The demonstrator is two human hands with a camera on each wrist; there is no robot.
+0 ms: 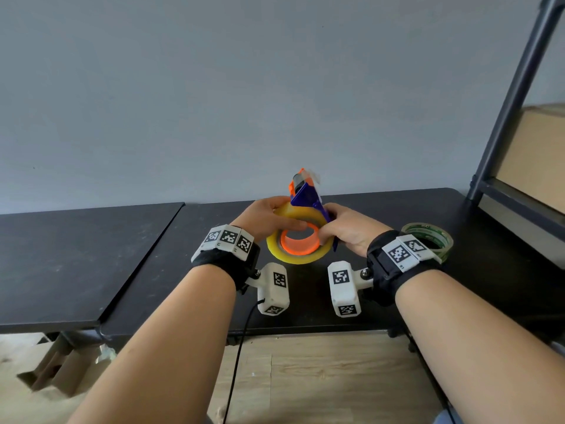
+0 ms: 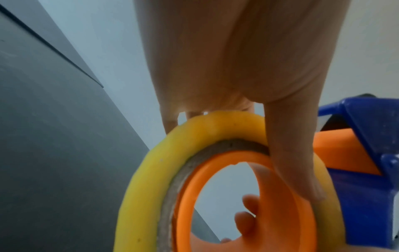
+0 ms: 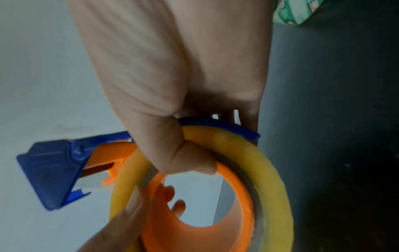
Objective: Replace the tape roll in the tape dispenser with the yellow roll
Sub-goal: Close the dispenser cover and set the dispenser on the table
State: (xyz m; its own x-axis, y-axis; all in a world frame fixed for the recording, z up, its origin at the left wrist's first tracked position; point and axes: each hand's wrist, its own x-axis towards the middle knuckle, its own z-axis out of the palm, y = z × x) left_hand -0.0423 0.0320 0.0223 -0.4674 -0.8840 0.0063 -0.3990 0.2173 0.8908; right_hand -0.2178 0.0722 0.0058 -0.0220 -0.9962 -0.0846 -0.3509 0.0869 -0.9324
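The yellow tape roll [image 1: 298, 257] sits around the orange hub [image 1: 301, 244] of the blue and orange tape dispenser [image 1: 305, 192], held above the black table [image 1: 351, 301]. My left hand [image 1: 269, 217] grips the roll's left side, thumb across its face. My right hand [image 1: 345, 228] grips the dispenser's blue frame and the roll's right edge. In the left wrist view the thumb [image 2: 291, 153] lies over the yellow roll [image 2: 155, 170] and orange hub [image 2: 287, 213]. The right wrist view shows the thumb [image 3: 185, 153] pressed on the yellow roll [image 3: 265, 170] beside the blue frame [image 3: 49, 170].
A roll of clear tape with green print [image 1: 434, 237] lies on the table right of my right hand. A dark metal shelf [image 1: 516, 87] with a cardboard box [image 1: 538, 154] stands at the far right. A second black table [image 1: 76, 264] adjoins on the left.
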